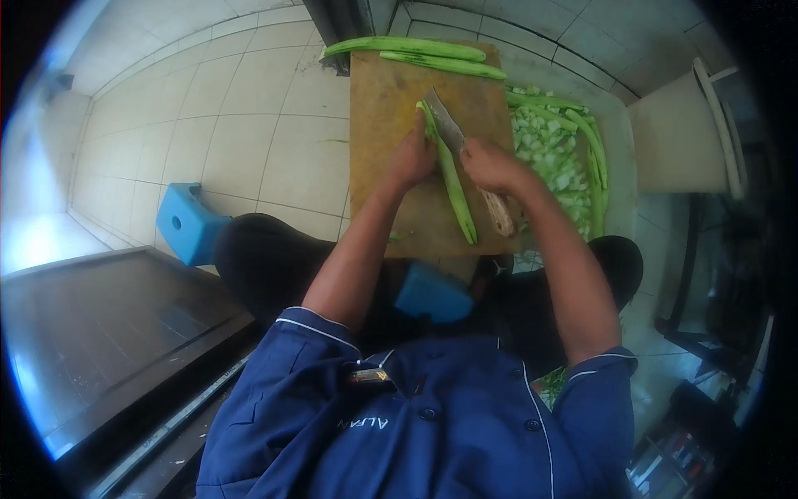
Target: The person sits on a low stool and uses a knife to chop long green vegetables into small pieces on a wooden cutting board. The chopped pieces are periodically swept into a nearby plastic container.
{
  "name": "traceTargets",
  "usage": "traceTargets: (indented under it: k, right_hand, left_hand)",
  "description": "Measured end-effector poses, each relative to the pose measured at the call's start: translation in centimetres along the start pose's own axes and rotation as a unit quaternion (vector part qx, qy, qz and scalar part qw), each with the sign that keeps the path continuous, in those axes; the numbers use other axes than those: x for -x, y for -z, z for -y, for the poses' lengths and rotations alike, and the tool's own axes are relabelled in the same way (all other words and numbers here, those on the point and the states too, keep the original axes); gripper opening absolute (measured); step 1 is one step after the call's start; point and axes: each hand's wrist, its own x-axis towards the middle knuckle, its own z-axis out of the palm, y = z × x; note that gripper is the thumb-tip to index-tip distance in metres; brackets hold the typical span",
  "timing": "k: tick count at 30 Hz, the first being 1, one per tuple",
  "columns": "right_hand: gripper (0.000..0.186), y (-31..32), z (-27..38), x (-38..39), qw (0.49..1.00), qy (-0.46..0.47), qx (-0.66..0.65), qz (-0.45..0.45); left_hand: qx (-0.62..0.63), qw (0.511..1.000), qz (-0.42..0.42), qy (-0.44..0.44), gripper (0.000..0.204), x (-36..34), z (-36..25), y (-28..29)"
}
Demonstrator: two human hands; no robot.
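Note:
A long, slender green gourd (pixel 455 195) lies lengthwise on the wooden cutting board (pixel 382 158). My left hand (pixel 414 155) is closed around its far part, with the thumb stretched along it toward the far end. In my right hand (pixel 496 169) is a large knife (pixel 446 123), gripped where blade and handle meet. Its pale handle sticks out toward me below the fist, and its blade points away, close along the right side of the gourd. Two more long green gourds (pixel 416 47) rest across the board's far edge, overhanging it.
Right of the board, a wide translucent tub (pixel 622 158) holds chopped pale-green pieces (pixel 553 158) and several whole long gourds (pixel 598 166). A blue stool (pixel 187 223) stands on the tiled floor at left. Another blue stool (pixel 432 293) shows between my legs. A dark cabinet (pixel 108 324) is at lower left.

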Motion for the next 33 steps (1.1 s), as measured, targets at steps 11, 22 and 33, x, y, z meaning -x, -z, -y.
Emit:
traceTargets:
  k: [11,22,33]
  right_hand:
    - [0.027,-4.1,0.3,4.2,0.998,-0.008,0.044,-0.048]
    - [0.019,-6.1,0.2,10.6,0.995,-0.029,0.08,-0.045]
    - [0.018,-10.0,-1.1,13.1,0.99,-0.071,0.112,-0.042]
  left_hand:
    - [-0.052,0.999,-0.015,-0.007,0.075,-0.6,1.2,-1.1]
    - [0.069,0.995,0.031,0.064,0.076,-0.6,0.5,-0.9]
    - [0.025,0.999,-0.004,0.028,0.077,-0.9,1.8,-1.4]
